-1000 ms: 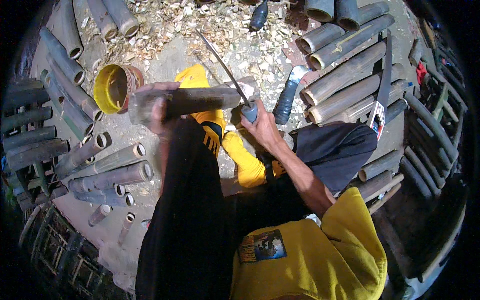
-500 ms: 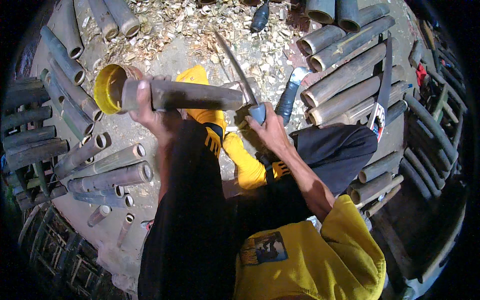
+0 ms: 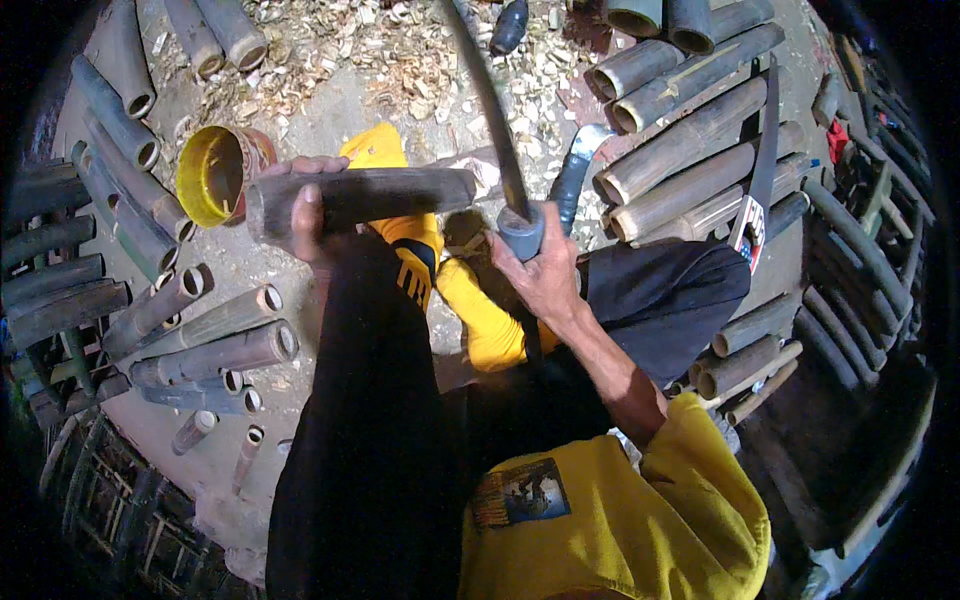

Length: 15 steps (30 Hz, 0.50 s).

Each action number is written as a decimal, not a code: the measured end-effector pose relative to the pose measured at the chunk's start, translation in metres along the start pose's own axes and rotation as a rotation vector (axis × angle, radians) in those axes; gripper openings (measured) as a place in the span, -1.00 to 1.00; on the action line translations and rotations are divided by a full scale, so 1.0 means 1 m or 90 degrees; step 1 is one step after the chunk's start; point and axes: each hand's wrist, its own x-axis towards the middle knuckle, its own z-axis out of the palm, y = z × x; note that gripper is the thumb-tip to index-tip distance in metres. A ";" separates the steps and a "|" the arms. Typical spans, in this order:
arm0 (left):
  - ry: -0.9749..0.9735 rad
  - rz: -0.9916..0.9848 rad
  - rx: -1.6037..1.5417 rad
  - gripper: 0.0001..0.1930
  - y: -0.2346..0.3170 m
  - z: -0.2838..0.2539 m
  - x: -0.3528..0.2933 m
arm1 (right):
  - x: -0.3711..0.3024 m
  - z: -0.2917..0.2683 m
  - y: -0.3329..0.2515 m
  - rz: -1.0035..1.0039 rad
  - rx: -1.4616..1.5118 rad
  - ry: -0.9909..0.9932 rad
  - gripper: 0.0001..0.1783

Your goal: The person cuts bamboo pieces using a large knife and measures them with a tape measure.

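Gripping-wise, my left hand (image 3: 308, 215) is wrapped around a dark, round length of bamboo tube (image 3: 360, 198), fingers curled over the top near its left end. That tube lies pretty much level, long axis running left to right across the view, with its cut right end pointing toward the blade and its left end sitting just beside a yellow plastic tub (image 3: 213, 175) on the ground.

My right hand (image 3: 540, 265) is closed tight on the grey handle of a long curved knife (image 3: 492, 110). From the handle the blade runs up and away from me, tip pointing to the top edge of the view, and it stands just past the tube's right end; can't tell if it's actually touching.

Below the tube I see my yellow socks (image 3: 420, 250) and black trousers. Pale wood shavings (image 3: 380, 50) cover the floor ahead, and stacks of cut bamboo tubes (image 3: 690, 150) lie on both sides.
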 end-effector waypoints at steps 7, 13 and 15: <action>-0.063 -0.027 -0.078 -0.53 -0.009 -0.020 -0.004 | 0.015 0.004 0.006 0.129 -0.132 -0.147 -0.50; -0.242 0.038 0.112 -0.52 0.007 -0.023 0.019 | 0.004 0.007 0.024 -0.004 -0.031 -0.041 -0.50; -0.106 -0.054 0.140 -0.55 0.011 -0.011 0.020 | 0.008 0.006 0.025 0.039 -0.150 -0.084 -0.53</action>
